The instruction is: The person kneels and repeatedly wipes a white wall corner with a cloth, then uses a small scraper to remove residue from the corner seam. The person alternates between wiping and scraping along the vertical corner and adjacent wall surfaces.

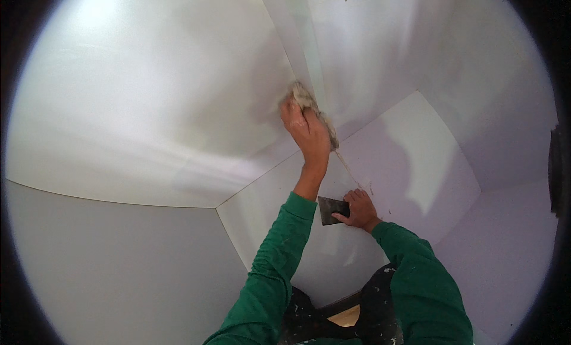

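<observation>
My left hand (308,126) presses a crumpled, stained rag (316,113) against the seam where two pale panels meet. The rag and fingers look slightly blurred. Below and to the right, my right hand (360,209) grips a scraper with a flat, dark, broad blade (330,210); its handle is mostly hidden in the palm. The blade points left, over a white lower panel (267,215). Between the two hands, a thin seam (348,166) with yellowish residue runs down from the rag.
A large glossy white panel (134,100) fills the upper left, above a grey panel (111,264). More pale panels (450,46) angle in on the right. My dark, paint-spotted trousers (379,296) show at the bottom. A dark object (555,171) sits at the right rim.
</observation>
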Action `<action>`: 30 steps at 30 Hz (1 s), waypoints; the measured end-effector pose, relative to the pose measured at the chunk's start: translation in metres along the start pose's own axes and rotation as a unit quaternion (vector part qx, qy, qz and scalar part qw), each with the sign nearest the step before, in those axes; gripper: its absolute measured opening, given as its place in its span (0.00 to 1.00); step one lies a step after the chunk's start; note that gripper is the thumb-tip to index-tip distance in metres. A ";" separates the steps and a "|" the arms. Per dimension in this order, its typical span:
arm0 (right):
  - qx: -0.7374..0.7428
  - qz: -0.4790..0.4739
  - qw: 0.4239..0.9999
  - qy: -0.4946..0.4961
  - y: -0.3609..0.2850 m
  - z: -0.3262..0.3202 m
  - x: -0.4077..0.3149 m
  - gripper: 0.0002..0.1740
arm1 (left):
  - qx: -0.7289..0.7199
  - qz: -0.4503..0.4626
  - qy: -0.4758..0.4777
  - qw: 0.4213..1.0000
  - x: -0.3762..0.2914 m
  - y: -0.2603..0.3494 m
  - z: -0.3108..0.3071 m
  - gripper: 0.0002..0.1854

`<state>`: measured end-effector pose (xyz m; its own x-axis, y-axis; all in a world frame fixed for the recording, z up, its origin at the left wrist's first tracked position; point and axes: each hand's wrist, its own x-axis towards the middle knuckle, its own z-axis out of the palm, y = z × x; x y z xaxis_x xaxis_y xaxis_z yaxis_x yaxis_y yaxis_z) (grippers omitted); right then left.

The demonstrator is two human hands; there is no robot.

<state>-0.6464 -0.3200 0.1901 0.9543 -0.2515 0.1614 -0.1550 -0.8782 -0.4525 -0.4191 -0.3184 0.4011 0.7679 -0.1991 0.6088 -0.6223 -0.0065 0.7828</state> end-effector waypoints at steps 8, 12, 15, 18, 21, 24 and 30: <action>0.015 0.017 0.999 -0.039 -0.005 -0.007 0.001 0.38 | 0.058 0.029 -0.003 0.998 -0.018 -0.025 -0.002 0.18; 0.012 -0.007 1.000 -0.022 -0.008 -0.003 0.006 0.39 | 0.033 -0.143 -0.085 0.986 -0.049 -0.066 -0.012 0.16; 0.017 0.006 0.999 -0.032 -0.002 -0.005 0.001 0.39 | -0.019 -0.130 -0.073 0.989 -0.035 -0.043 -0.008 0.14; 0.022 0.009 0.999 -0.029 -0.001 -0.001 -0.002 0.39 | 0.004 -0.023 0.014 1.000 0.009 0.000 -0.005 0.10; 0.036 0.020 0.998 -0.039 0.002 -0.004 -0.005 0.39 | -0.025 0.010 -0.001 1.000 0.029 0.024 -0.005 0.10; 0.034 0.010 0.999 -0.031 -0.002 -0.005 0.001 0.39 | 0.017 -0.008 0.001 1.000 0.005 0.000 -0.002 0.09; 0.025 -0.027 0.999 0.022 -0.002 0.003 0.005 0.37 | -0.022 -0.041 0.025 0.999 -0.005 -0.011 -0.003 0.11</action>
<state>-0.6408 -0.3188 0.1893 0.9488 -0.2222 0.2247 -0.0890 -0.8701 -0.4847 -0.4155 -0.3148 0.3898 0.8232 -0.1498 0.5476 -0.5509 0.0221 0.8343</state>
